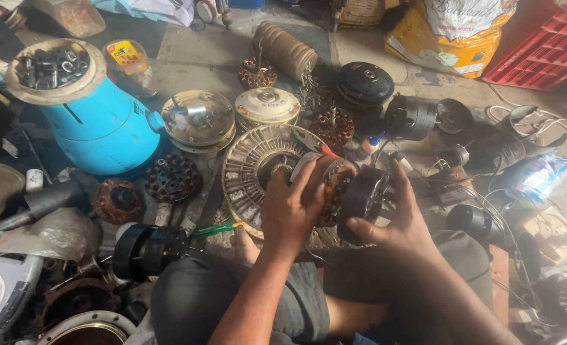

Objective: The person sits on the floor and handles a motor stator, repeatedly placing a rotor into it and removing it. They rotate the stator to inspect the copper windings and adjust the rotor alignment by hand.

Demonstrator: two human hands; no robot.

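Motor [344,191], copper-wound core and black housing, held above the person's lap: left hand [290,214] clamped on the core, right hand [395,220] gripping the housing. Ribbed fan disc [251,163] and blue canister [98,124] on floor just beyond.

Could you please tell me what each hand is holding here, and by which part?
The left hand grips the copper-wound stator around its outer edge; the right hand holds the black motor housing around its side.
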